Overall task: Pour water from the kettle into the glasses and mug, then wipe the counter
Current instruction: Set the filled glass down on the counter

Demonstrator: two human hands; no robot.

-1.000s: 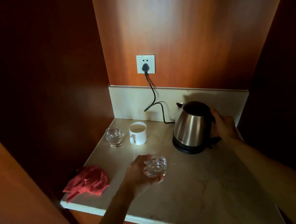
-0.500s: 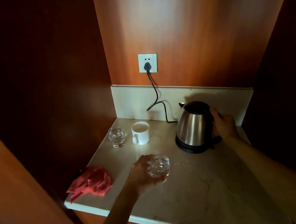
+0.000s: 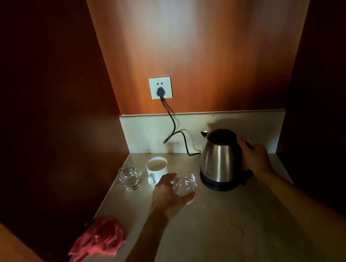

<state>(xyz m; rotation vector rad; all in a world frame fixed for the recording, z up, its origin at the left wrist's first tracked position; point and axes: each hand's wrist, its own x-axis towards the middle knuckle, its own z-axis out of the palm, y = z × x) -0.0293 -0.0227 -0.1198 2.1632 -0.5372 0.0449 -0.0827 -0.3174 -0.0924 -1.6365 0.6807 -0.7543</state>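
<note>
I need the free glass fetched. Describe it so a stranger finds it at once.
Start at the wall socket and drop to the counter. Left of the white mug, near the left edge, stands the glass. Unlike the other glass, no hand holds it.
</note>
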